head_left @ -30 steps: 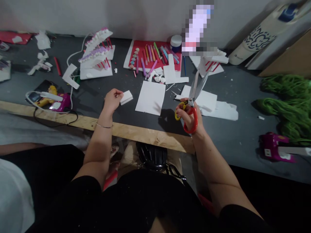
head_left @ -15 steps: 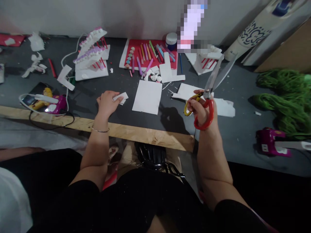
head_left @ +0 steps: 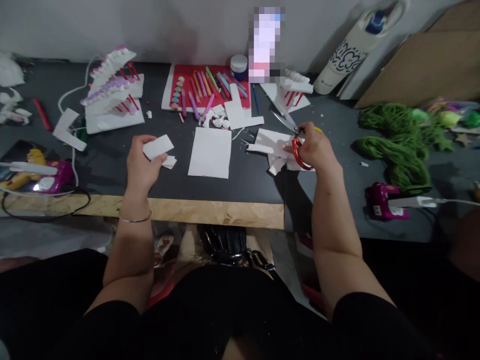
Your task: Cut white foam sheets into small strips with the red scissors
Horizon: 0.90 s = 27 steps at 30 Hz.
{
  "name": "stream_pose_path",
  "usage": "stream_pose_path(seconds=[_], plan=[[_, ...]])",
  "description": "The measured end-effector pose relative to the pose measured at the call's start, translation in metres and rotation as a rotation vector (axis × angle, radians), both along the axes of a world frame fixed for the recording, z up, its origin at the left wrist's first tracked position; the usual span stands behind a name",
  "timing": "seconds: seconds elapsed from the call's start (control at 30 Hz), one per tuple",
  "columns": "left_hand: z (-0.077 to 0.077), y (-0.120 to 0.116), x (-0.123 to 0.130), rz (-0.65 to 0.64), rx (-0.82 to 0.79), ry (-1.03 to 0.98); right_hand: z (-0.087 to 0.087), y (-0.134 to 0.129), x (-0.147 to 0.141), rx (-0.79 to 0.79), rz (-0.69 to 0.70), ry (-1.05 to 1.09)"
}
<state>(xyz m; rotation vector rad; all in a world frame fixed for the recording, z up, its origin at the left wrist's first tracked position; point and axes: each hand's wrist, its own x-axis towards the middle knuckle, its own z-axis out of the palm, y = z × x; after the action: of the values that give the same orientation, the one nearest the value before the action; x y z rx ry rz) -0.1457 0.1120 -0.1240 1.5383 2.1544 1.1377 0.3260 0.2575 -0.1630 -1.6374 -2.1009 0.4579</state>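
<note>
Our left forearm reaches from the near side over the bench (head_left: 172, 186), and our left hand (head_left: 144, 162) is curved, with the thumb at its right. Its grip pinches a white card (head_left: 159, 146), whose long axis runs from near left to far right. A smaller white piece (head_left: 170, 162) shows just beside the thumb; whether it is held, we cannot tell. Our right forearm leans far and slightly left. Our right hand (head_left: 315, 145), back upward, has its grip wrapped around the scissors (head_left: 296, 147), over white scraps (head_left: 276, 164). Their blades (head_left: 284, 122) are spread and point far left.
</note>
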Motion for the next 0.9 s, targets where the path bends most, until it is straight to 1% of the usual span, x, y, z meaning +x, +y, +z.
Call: stream_pose_path(seconds=[0.07,0.13,0.27,0.33,0.43,0.5,0.57,0.67,0.77,0.83,0.9], plan=[[0.000,0.001,0.010,-0.027,0.027,-0.143,-0.006,0.007,0.002,-0.030,-0.056,-0.071],[-0.006,0.004,0.022,-0.077,0.011,-0.308,-0.008,0.010,0.002,-0.063,-0.080,-0.123],[-0.020,0.007,0.053,-0.232,-0.072,-0.699,-0.003,0.015,-0.001,-0.093,-0.081,-0.133],[-0.023,0.005,0.068,-0.281,-0.099,-0.818,0.001,0.016,-0.001,-0.143,-0.092,-0.075],[-0.022,0.000,0.087,-0.308,-0.135,-0.898,0.008,0.015,0.004,-0.228,-0.111,0.145],[-0.022,-0.001,0.095,-0.298,-0.154,-0.923,0.011,0.013,0.006,-0.243,-0.130,0.321],[-0.024,0.001,0.102,-0.267,-0.158,-0.954,0.013,0.009,0.005,-0.222,-0.128,0.458],[-0.026,0.006,0.109,-0.237,-0.149,-1.017,0.014,0.002,-0.004,-0.167,-0.067,0.583],[-0.025,0.008,0.116,-0.231,-0.131,-1.073,0.008,-0.008,-0.025,-0.130,-0.014,0.618],[-0.023,0.008,0.121,-0.226,-0.136,-1.110,0.000,-0.014,-0.042,-0.130,0.002,0.650],[-0.022,0.006,0.125,-0.244,-0.155,-1.143,-0.010,-0.022,-0.059,-0.133,0.002,0.731]])
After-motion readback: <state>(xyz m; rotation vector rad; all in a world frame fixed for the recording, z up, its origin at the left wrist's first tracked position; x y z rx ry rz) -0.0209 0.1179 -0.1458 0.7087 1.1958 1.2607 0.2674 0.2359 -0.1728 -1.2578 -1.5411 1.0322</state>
